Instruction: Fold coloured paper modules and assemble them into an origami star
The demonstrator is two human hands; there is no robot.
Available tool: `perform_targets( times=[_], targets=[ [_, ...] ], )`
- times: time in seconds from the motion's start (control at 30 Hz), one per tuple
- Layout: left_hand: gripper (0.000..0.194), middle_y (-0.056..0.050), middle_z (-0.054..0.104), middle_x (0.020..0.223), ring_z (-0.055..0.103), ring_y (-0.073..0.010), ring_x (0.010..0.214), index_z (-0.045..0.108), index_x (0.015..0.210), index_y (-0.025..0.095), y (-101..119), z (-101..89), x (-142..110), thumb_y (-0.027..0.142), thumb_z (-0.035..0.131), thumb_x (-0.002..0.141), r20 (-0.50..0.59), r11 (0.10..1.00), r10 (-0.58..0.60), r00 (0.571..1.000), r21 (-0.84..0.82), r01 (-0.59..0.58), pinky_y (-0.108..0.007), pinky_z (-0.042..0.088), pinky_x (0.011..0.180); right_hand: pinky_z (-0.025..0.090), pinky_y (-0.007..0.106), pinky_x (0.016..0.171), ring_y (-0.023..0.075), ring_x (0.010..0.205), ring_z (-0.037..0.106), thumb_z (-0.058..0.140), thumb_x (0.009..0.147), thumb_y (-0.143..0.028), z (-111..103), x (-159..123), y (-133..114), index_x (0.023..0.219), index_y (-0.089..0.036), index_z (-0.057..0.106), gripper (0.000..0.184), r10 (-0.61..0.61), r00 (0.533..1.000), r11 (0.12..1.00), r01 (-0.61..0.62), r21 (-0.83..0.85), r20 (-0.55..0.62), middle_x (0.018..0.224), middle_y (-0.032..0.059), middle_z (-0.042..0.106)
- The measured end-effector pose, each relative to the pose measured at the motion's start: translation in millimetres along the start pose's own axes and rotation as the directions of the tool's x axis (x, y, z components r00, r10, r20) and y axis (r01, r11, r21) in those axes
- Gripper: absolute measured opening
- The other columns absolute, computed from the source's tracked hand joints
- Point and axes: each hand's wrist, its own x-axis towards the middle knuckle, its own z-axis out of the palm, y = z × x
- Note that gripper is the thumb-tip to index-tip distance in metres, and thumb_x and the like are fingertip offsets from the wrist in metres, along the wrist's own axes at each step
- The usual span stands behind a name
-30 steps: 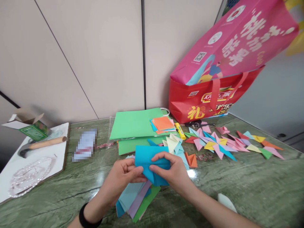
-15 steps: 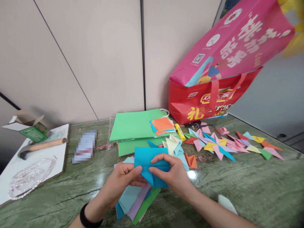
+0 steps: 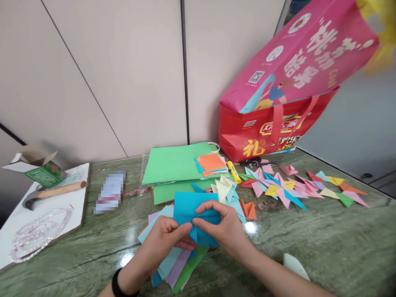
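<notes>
On the green marbled table [image 3: 278,235], at lower centre of the frame, the left hand [image 3: 175,234] and right hand [image 3: 221,220] hold a folded blue paper sheet [image 3: 187,204] over a fanned pile of mixed-colour paper sheets [image 3: 180,265]. Behind, square orange-topped papers [image 3: 212,162] lie on a large green paper pack [image 3: 173,163], a yellow glue tube [image 3: 234,172] just right of them. At right, folded multicoloured paper stars [image 3: 282,189] lie before a red handled bag [image 3: 239,132], with a pink printed bag [image 3: 278,70] above it at upper right. At left, a white board [image 3: 78,206] carries a wooden-handled hammer [image 3: 62,189], a clear bead string [image 3: 40,237] before it and an open green cardboard box [image 3: 45,175] behind.
</notes>
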Motion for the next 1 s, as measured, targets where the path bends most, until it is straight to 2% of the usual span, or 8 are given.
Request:
perform_targets(
  times=[0.13, 0.33, 0.53, 0.77, 1.0],
  targets=[
    [0.035, -0.007, 0.073, 0.056, 0.070, -0.0236, 0.060, 0.072, 0.054, 0.012, 1.3, -0.8, -0.4, 0.045, 0.070, 0.066, -0.002, 1.000, -0.004, 1.000, 0.013, 0.004, -0.034, 0.057, 0.066, 0.050, 0.027, 0.068, 0.0181, 0.073, 0.064, 0.070, 0.065, -0.022, -0.9, 0.0, -0.8, 0.070, -0.020, 0.066, 0.007, -0.003, 1.000, 1.000, 0.003, -0.003, -0.008, 0.074, -0.0002, 0.070],
    [0.032, -0.010, 0.076, 0.069, 0.071, -0.0234, 0.068, 0.072, 0.065, 0.012, -4.8, -3.1, 0.4, 0.043, 0.068, 0.070, 0.086, 0.999, -0.041, 0.995, 0.017, 0.040, -0.033, 0.056, 0.067, 0.051, 0.027, 0.067, 0.0185, 0.072, 0.064, 0.070, 0.064, -0.023, -2.2, 1.6, -1.0, 0.071, -0.019, 0.066, 0.009, 0.012, 1.000, 1.000, -0.012, -0.001, -0.020, 0.073, -0.0004, 0.070],
    [0.034, -0.011, 0.075, 0.067, 0.071, -0.0231, 0.065, 0.070, 0.064, 0.011, -5.5, 0.1, 2.0, 0.045, 0.067, 0.070, 0.074, 0.998, -0.062, 0.995, 0.006, 0.062, -0.033, 0.056, 0.065, 0.050, 0.025, 0.068, 0.0171, 0.072, 0.063, 0.071, 0.064, -0.021, -2.7, 2.4, -0.8, 0.071, -0.019, 0.065, 0.009, -0.006, 1.000, 1.000, 0.006, 0.011, -0.024, 0.073, -0.0012, 0.070],
    [0.034, -0.006, 0.073, 0.059, 0.071, -0.0233, 0.062, 0.065, 0.058, 0.013, -2.0, 4.9, 0.0, 0.045, 0.071, 0.065, -0.005, 1.000, -0.024, 1.000, 0.014, 0.025, -0.032, 0.057, 0.061, 0.049, 0.026, 0.068, 0.0173, 0.073, 0.063, 0.071, 0.065, -0.022, -2.4, 2.3, -0.3, 0.071, -0.019, 0.065, 0.009, 0.016, 1.000, 1.000, -0.015, 0.016, -0.017, 0.074, -0.0012, 0.069],
    [0.037, -0.014, 0.075, 0.072, 0.071, -0.0236, 0.066, 0.069, 0.065, 0.009, -5.0, 6.2, 0.5, 0.046, 0.068, 0.068, 0.115, 0.997, -0.077, 0.990, 0.027, 0.075, -0.033, 0.056, 0.064, 0.049, 0.026, 0.068, 0.0174, 0.074, 0.063, 0.070, 0.065, -0.022, -3.3, 3.4, 1.0, 0.073, -0.019, 0.065, 0.010, 0.027, 0.999, 0.999, -0.027, 0.022, -0.029, 0.076, -0.0005, 0.069]
  ],
)
